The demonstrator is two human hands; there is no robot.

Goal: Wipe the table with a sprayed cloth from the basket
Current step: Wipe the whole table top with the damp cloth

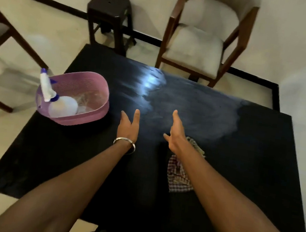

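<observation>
A black table [249,170] fills the middle of the head view, with hazy streaks over its far half. At its left end stands a pink basket [99,96] holding a white spray bottle [60,105] with a blue nozzle. A checked cloth [177,179] lies crumpled on the table, partly hidden under my right forearm. My left hand [127,127] hovers over the table right of the basket, fingers straight, holding nothing; a metal bangle circles its wrist. My right hand [176,133] is held out beyond the cloth, fingers spread, holding nothing.
A cushioned wooden chair [196,48] stands behind the table's far edge. A dark stool [109,14] is left of it by the wall. Another piece of wooden furniture [11,35] stands on the glossy floor at the left.
</observation>
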